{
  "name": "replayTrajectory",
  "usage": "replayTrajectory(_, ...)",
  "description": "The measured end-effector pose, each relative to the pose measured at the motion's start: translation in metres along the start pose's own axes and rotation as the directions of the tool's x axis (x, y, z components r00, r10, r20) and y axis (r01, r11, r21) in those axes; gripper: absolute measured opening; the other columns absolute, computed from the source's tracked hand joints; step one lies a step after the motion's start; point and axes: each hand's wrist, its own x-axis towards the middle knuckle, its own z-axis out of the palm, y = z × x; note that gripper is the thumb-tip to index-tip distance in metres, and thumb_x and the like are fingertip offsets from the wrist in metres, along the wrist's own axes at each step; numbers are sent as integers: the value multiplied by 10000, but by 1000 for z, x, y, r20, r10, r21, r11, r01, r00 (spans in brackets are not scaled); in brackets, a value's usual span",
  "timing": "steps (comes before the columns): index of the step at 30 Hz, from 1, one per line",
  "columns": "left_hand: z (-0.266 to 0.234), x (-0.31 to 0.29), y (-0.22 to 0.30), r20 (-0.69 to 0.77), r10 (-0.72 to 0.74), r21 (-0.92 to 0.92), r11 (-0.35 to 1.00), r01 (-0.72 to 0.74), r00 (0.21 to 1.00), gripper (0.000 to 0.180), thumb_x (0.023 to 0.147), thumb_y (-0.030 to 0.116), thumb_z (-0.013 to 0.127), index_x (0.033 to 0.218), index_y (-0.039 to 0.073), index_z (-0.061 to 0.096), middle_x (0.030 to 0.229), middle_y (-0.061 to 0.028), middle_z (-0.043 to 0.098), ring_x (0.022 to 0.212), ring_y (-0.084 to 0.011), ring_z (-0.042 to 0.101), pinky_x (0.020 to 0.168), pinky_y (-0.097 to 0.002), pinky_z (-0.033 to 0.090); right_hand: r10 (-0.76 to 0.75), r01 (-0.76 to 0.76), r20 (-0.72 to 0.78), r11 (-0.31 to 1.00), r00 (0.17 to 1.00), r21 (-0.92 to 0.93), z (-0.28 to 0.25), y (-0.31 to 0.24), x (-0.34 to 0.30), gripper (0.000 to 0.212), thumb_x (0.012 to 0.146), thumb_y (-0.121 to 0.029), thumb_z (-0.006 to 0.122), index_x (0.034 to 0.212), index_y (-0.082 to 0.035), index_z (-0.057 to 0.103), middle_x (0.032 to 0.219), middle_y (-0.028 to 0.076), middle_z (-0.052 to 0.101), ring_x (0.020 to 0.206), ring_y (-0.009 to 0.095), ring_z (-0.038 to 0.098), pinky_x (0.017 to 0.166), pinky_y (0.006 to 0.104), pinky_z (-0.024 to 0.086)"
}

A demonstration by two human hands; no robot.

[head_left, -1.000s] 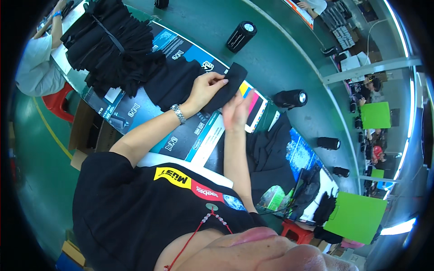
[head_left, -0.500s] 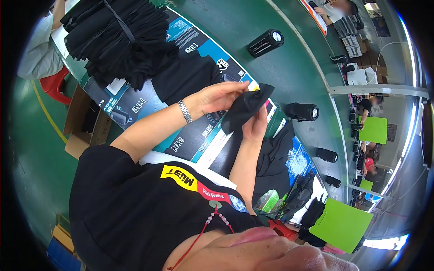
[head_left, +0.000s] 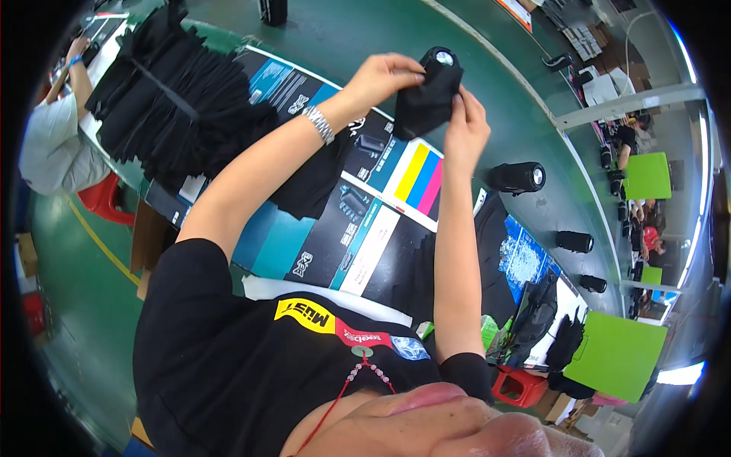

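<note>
shifted outward to the speaker (head_left: 444, 56), the black cloth (head_left: 423, 107), pinched by left hand (head_left: 379, 81) and right hand (head_left: 467, 135), slants lengthwise toward upper right.

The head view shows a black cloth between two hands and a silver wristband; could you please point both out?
Black cloth (head_left: 425, 108), head view: its middle.
Silver wristband (head_left: 319, 125), head view: its metal links.

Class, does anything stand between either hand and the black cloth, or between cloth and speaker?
Nothing visible does: the left hand pinches the black cloth, the right hand meets its edge; the cloth overlaps the cylindrical speaker.
</note>
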Motion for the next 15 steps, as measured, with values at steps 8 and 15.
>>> replayTrajectory(8,7,106,-31,-237,30,144,989,5,971,162,827,90,652,943,-23,663,846,-63,644,732,-122,611,678,-254,501,7,-63,-289,981,957,-183,53,47,74,247,873,-104,567,1078,-19,675,954,207,659,884,395,621,860,409,470)
replayTrajectory(15,-2,118,-56,74,-475,-180,858,481,877,150,905,123,541,968,26,636,891,-56,633,777,-137,613,682,-274,506,700,-644,78,600,710,475,17,60,96,169,865,-73,579,918,28,703,781,74,654,613,162,611,484,268,481)
